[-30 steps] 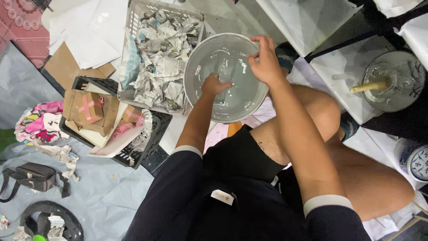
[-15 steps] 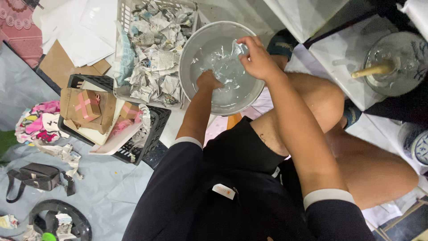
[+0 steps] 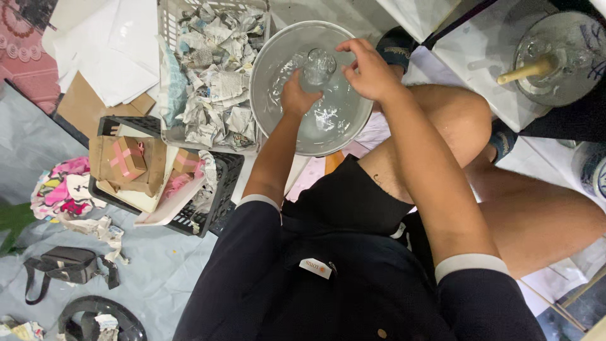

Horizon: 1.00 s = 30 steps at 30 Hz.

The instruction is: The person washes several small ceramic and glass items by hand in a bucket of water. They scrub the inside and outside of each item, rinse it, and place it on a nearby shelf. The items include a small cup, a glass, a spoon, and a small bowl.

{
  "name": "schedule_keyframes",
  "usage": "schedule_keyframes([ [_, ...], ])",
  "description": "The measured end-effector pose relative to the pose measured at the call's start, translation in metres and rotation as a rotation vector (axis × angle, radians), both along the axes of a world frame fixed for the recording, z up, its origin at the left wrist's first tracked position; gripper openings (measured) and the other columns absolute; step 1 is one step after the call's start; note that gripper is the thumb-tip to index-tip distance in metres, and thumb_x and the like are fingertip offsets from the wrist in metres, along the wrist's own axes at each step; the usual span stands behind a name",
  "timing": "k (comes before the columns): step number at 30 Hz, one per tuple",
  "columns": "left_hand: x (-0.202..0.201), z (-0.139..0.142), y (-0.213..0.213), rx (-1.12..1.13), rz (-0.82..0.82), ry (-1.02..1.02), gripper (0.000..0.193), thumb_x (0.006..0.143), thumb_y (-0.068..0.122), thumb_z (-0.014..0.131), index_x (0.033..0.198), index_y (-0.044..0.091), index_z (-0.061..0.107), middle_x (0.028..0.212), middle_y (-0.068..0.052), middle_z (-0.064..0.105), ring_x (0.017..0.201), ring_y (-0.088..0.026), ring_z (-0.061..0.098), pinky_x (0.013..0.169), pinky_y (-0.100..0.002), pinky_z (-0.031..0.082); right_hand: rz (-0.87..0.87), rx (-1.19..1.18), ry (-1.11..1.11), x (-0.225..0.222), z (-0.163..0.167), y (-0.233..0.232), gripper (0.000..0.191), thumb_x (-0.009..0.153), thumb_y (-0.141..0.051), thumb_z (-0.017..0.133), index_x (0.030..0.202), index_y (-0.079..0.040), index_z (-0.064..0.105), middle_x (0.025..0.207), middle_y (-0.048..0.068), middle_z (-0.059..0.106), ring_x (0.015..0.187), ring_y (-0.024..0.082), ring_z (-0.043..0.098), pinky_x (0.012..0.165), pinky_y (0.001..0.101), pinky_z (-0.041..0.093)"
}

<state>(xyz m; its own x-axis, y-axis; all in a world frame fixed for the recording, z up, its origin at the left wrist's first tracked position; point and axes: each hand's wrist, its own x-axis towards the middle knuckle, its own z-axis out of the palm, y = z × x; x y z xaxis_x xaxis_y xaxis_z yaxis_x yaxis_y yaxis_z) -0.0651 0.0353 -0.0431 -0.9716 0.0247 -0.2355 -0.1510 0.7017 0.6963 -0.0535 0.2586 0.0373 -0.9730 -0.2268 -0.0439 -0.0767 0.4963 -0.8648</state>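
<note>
At 9 o'clock of my view I see a patterned pink cloth (image 3: 60, 189) on the grey floor sheet (image 3: 25, 145), with a small black bag (image 3: 63, 264) below it at 8 o'clock. Next, toward the centre, a black crate (image 3: 208, 208) holds brown paper parcels (image 3: 126, 161) tied with pink ribbon. At 11 o'clock a white wire basket (image 3: 165, 38) is filled with crumpled newspaper (image 3: 211, 82); it stands just beside the basin.

The metal basin (image 3: 268, 60) sits at 12 o'clock, holding water. My left hand (image 3: 295, 96) is inside it, fingers curled together; I cannot tell exactly what they press, since the water and the back of the hand hide the tips. A clear glass (image 3: 319, 66) stands in the basin, just at 1 o'clock of the left hand and touching it. My right hand (image 3: 368, 72) hangs over the basin's right half, fingers bent and slightly spread, the fingertips closing on the glass from the right.

At 2 o'clock, well apart from the basin, a round glass vessel (image 3: 562, 60) with a wooden stick (image 3: 524, 69) rests on a white surface (image 3: 480, 69).
</note>
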Motion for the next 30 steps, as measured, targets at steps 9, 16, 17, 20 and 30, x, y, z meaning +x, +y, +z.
schedule_keyframes([
  [9,0.005,0.017,-0.005,0.072,-0.121,0.135,0.086,0.056,0.033,0.098,0.129,0.003,0.063,0.115,-0.020,0.074,0.110,-0.036,0.072,0.092,-0.044,0.057,0.051,-0.044,0.119,-0.008,0.003,-0.005,0.043,0.086,0.012,0.049,0.124,-0.001,0.064,0.123,0.016,0.070,0.114,0.026,0.069,0.094,0.0363,0.056],
  [16,0.011,0.031,-0.025,0.063,-0.115,0.348,0.097,0.055,0.035,0.098,0.136,0.004,0.055,0.124,-0.023,0.069,0.115,-0.039,0.066,0.095,-0.046,0.053,0.091,-0.033,0.052,-0.007,0.050,-0.029,0.021,0.096,0.003,0.060,0.112,-0.004,0.072,0.106,0.012,0.077,0.099,0.023,0.075,0.086,0.0349,0.059],
  [17,0.012,0.031,-0.027,0.039,-0.101,0.350,0.098,0.052,0.035,0.099,0.135,0.005,0.056,0.124,-0.023,0.068,0.115,-0.040,0.064,0.094,-0.047,0.052,0.122,-0.041,0.059,-0.008,0.052,-0.035,0.022,0.095,0.003,0.061,0.112,-0.004,0.072,0.107,0.013,0.077,0.099,0.024,0.075,0.086,0.0352,0.060],
  [20,0.018,0.028,-0.032,0.035,-0.055,0.345,0.094,0.053,0.035,0.099,0.134,0.010,0.058,0.125,-0.020,0.067,0.116,-0.040,0.063,0.097,-0.048,0.052,0.274,0.061,0.148,-0.012,0.048,-0.051,0.026,0.093,0.001,0.062,0.115,-0.006,0.074,0.110,0.018,0.075,0.101,0.033,0.073,0.088,0.0402,0.058],
  [30,0.012,0.022,-0.047,0.044,-0.197,0.376,0.091,0.044,0.023,0.095,0.129,0.013,0.063,0.116,-0.017,0.071,0.110,-0.037,0.066,0.095,-0.046,0.054,0.702,0.526,-0.178,-0.046,-0.024,-0.079,0.038,0.095,-0.022,0.062,0.133,-0.020,0.066,0.121,0.020,0.067,0.107,0.040,0.065,0.092,0.0472,0.050],
])
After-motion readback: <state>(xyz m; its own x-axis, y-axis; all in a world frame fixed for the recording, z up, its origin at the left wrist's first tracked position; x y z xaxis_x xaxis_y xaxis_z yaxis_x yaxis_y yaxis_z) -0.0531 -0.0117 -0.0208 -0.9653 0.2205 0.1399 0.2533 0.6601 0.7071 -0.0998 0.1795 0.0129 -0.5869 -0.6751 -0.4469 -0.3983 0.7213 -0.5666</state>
